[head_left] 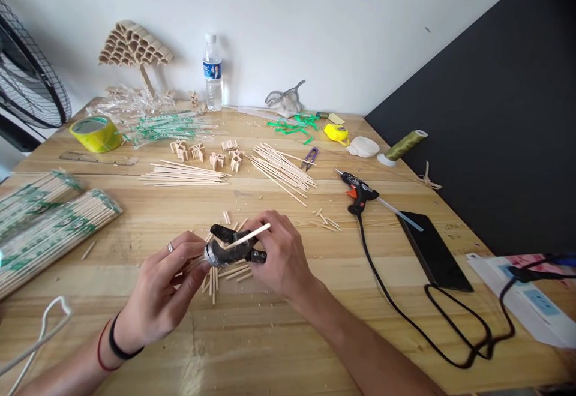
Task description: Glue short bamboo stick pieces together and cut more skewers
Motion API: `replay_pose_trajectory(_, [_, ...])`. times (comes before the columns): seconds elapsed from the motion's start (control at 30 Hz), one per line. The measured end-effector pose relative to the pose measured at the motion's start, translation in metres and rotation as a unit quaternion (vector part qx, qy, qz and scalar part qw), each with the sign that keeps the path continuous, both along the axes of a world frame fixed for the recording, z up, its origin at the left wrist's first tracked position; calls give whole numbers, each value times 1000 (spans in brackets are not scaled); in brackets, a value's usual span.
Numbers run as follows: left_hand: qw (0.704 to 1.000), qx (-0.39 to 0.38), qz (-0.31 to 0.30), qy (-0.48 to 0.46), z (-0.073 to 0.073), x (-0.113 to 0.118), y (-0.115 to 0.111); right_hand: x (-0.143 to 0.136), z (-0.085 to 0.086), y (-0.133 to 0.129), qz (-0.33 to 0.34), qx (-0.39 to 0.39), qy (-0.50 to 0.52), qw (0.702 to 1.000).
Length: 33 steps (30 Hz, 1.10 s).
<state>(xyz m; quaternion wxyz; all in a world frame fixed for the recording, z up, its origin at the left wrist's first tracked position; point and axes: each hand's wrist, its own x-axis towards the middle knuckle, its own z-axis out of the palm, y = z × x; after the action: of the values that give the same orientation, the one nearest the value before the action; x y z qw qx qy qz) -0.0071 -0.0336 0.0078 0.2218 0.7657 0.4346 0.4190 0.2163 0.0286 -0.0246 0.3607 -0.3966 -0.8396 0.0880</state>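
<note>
My right hand (281,255) is closed round the black handles of a hand cutter (229,253), whose head points left. A pale round wooden stick (249,236) slants across the cutter, one end sticking up near my right fingers. At the cutter's head, my left hand (168,285) pinches the stick; its other end is hidden by my fingers and the tool. Short cut stick pieces (213,285) lie on the wooden table beneath both hands. A few more cut pieces (328,221) lie to the right of my right hand.
Loose long sticks (283,171) and small glued stick blocks (218,159) lie beyond my hands. A glue gun (359,192) with a trailing cord lies right, beside a black phone-like slab (434,252). Packed stick bundles (58,234) and yellow tape (96,134) lie left.
</note>
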Motion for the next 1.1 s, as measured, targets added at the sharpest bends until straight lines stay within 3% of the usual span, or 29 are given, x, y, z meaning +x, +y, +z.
replay_pose_trajectory(0.37, [998,-54,10,-1,-1,-1,-1,1,2,-2,-20,4,-28,999])
replay_pose_trajectory(0.7, [971,-199,10,-129,-13,1,-2,-3,-1,-3,-26,-77,-24,996])
replay_pose_trajectory(1.1, [999,-26,-23,-29,-5,-1,-6,-5,2,-8,31,-6,70,997])
